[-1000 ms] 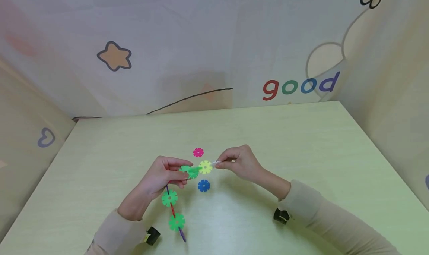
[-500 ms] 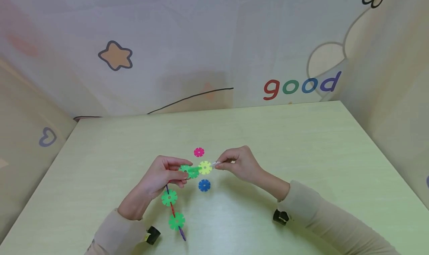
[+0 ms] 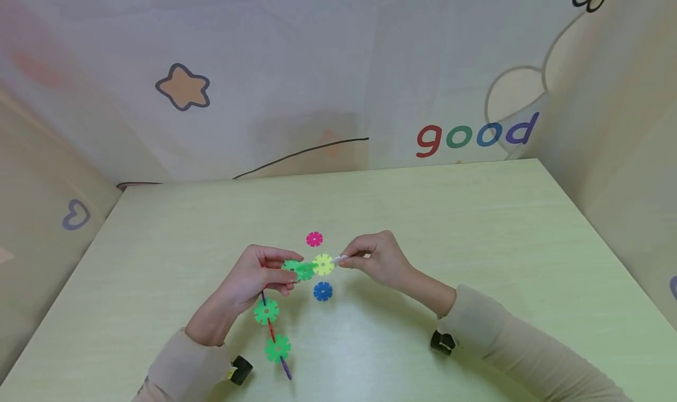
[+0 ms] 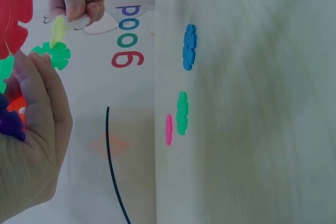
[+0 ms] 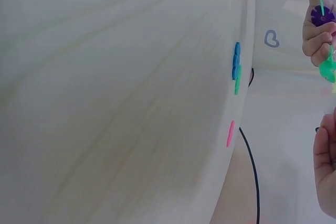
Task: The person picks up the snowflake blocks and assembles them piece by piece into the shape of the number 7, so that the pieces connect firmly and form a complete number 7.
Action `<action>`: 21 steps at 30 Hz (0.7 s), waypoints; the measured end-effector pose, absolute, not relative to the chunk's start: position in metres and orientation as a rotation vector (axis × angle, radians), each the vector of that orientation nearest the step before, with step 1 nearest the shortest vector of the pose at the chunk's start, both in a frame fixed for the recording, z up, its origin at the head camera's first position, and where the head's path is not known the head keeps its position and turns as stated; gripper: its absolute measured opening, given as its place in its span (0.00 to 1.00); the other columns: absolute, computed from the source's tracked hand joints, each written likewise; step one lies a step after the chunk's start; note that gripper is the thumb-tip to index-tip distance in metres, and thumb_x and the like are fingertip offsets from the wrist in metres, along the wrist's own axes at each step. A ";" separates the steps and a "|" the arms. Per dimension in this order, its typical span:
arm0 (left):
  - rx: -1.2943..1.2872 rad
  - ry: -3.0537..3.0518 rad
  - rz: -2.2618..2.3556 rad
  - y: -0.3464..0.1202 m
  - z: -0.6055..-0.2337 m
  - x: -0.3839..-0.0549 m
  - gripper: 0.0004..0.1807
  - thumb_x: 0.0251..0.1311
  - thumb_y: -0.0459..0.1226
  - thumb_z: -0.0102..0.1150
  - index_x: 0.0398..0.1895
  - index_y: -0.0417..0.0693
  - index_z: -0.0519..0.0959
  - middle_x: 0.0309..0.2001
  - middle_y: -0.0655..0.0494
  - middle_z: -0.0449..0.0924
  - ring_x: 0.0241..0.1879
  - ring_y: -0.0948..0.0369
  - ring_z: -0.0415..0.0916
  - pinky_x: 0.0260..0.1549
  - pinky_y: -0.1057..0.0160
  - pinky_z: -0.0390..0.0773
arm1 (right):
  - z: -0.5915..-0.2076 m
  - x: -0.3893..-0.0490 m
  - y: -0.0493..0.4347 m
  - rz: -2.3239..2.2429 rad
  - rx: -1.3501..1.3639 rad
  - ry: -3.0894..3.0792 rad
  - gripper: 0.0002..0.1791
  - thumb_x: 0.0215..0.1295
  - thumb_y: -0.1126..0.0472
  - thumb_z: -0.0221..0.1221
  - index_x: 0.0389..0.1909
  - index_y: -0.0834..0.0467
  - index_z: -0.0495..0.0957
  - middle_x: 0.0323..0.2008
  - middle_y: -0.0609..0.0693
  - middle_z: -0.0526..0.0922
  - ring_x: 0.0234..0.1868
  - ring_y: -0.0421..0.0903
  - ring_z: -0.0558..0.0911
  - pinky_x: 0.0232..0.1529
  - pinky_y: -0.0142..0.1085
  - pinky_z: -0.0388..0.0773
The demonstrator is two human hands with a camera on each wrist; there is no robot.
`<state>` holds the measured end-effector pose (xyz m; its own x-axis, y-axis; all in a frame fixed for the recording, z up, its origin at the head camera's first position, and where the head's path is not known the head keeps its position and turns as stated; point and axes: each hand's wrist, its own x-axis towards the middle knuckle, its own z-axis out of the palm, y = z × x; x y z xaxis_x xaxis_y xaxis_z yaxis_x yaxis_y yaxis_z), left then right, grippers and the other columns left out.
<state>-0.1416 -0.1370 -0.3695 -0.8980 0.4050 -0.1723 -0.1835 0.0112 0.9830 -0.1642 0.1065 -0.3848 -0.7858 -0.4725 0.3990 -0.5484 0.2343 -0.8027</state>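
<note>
My left hand (image 3: 254, 278) grips a chain of interlocking notched plastic discs, the snowflake kind. A tail of it hangs below the palm, with a green disc (image 3: 266, 311), a red disc (image 3: 271, 330), another green and a purple disc (image 3: 285, 368). Beyond the left fingertips the chain runs through green to a yellow disc (image 3: 323, 264). At the yellow disc's right edge, my right hand (image 3: 382, 260) pinches a white disc (image 4: 81, 22) between thumb and forefinger. In the left wrist view a red disc (image 4: 11, 17) and a purple disc (image 4: 11, 121) show by the left palm.
Loose on the pale table (image 3: 423, 208) lie a pink disc (image 3: 314, 239), a blue disc (image 3: 323, 291) and a green disc (image 4: 182, 113). Black clip-like pieces (image 3: 241, 371) sit by both sleeves. A printed cloth (image 3: 296, 67) walls the back and sides.
Both hands keep almost the same pose, gripping the chain and the white disc. The hanging tail has shifted very slightly to the left.
</note>
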 end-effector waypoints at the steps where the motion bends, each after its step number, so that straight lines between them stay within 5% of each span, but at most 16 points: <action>1: 0.224 1.888 1.941 -0.137 -0.369 -0.142 0.18 0.48 0.19 0.57 0.45 0.20 0.72 0.19 0.52 0.79 0.17 0.62 0.76 0.24 0.65 0.80 | -0.385 -0.164 0.106 1.614 0.999 -2.409 0.02 0.46 0.72 0.66 0.22 0.65 0.82 0.23 0.52 0.83 0.22 0.39 0.77 0.22 0.33 0.76; 21: 0.193 1.900 1.922 -0.138 -0.369 -0.142 0.21 0.49 0.19 0.57 0.48 0.16 0.67 0.20 0.52 0.80 0.18 0.62 0.76 0.23 0.66 0.80 | -0.388 -0.166 0.104 1.598 0.998 -2.405 0.02 0.46 0.71 0.67 0.22 0.64 0.82 0.22 0.51 0.83 0.21 0.37 0.75 0.21 0.31 0.74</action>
